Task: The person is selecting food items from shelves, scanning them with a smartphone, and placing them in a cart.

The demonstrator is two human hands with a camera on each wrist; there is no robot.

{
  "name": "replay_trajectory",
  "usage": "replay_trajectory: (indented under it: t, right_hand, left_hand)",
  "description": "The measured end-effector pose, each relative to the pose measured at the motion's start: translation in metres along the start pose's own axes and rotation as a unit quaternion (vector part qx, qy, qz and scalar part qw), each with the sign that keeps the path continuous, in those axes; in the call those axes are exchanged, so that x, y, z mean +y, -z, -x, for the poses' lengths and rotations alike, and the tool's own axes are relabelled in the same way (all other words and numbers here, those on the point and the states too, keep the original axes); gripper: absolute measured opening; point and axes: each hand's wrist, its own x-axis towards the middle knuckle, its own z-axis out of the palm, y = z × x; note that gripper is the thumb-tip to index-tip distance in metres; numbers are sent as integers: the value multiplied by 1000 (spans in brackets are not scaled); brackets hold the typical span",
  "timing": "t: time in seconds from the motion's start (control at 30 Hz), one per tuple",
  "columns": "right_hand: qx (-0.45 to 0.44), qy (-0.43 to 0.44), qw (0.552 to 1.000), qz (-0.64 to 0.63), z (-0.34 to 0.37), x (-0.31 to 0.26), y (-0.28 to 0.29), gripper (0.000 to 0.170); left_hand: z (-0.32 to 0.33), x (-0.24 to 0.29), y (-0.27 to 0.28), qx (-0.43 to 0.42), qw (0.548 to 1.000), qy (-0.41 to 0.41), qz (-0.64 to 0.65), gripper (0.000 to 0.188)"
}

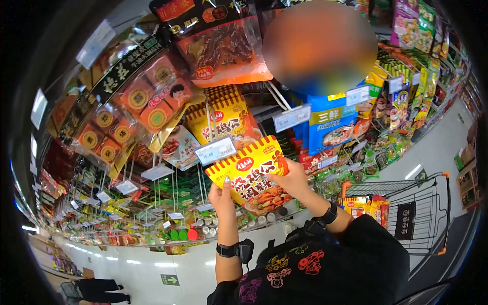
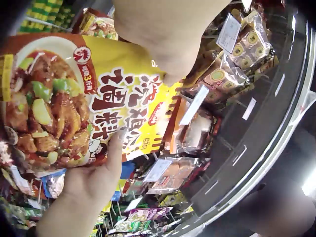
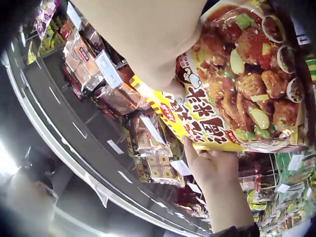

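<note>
Fingers [image 1: 226, 185] of both hands grasp opposite edges of a yellow packet [image 1: 251, 178], held tilted before the hanging goods. From the left, the head view shows clear packs of square blocks [image 1: 100, 134], then a matching yellow pack [image 1: 223, 119] on the rack, with a white price tag [image 1: 217, 150] just above the held packet's upper left part. Next comes the left hand [image 1: 222, 201], its thumb on the packet's front; the right wrist view shows that thumb closely. The right hand [image 1: 292, 178] grips the other edge, and the left wrist view shows its thumb along the printed face. Both wrist views give the dish picture [image 3: 252, 81] large, while the head view shows it small. Further right hangs a blue packet [image 1: 331, 124]; lower, a shopping cart [image 1: 442, 251] with packets [image 1: 363, 207] inside appears in the head view alone.
</note>
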Motion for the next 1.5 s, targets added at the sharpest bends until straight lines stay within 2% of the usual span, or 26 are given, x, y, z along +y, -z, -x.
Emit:
replay_trajectory:
  t: [0.13,0.2,0.4,0.47,0.63,0.77,0.9,1.0,1.03,1.13,1.17,1.2,1.27,1.3,1.33,1.4,1.47,1.5]
  right_hand:
    - [-26,-17,996,78,-23,-22,-12,39]
    - [-35,0,999,21,-31,-6,-23,42]
    - [-46,10,999,-8,-48,-4,-32,46]
    - [-48,9,999,-24,-51,-2,-33,47]
    - [-31,29,999,-10,-54,6,-38,42]
    - [-9,16,1000,4,-54,0,-40,42]
    - [-2,35,999,31,-64,11,-42,44]
    - [37,52,993,95,-80,26,-52,45]
    - [38,48,992,108,-87,22,-53,45]
    - [37,72,997,-1,-114,48,-63,43]
    - [46,101,993,-25,-119,46,-63,42]
    - [50,91,994,-29,-123,40,-64,42]
    - [59,72,995,-38,-129,29,-64,42]
    - [73,88,993,-18,-133,32,-67,43]
    - [84,86,993,-1,-133,34,-68,43]
    - [106,83,990,33,-131,34,-70,43]
    - [105,58,987,104,-127,36,-72,46]
    - [99,37,982,158,-123,33,-71,47]
  left_hand:
    - [-22,4,-3,48,991,-88,90,22]
    - [-30,8,0,58,990,-96,90,24]
    - [-49,13,12,53,993,-100,20,28]
    - [-52,11,14,46,994,-94,40,27]
    - [-56,7,21,44,994,-97,10,27]
    - [-60,20,2,80,992,-101,-6,17]
    - [-72,17,7,91,991,-82,-57,17]
    - [-91,21,-4,115,993,-2,-13,18]
    - [-99,26,-12,90,994,-1,57,21]
    - [-133,0,3,13,997,-78,-19,21]
    - [-142,-4,7,2,997,-75,-25,22]
    - [-136,19,-20,53,996,-48,-52,22]
    - [-147,14,-20,54,992,-70,-91,23]
    - [-152,13,-20,42,984,-105,-138,23]
    - [-150,19,-24,62,977,-81,-187,21]
    - [-157,2,-15,19,992,-112,-59,20]
    - [-165,-16,0,-18,992,-127,4,21]
    - [-158,-9,0,-3,997,-82,16,23]
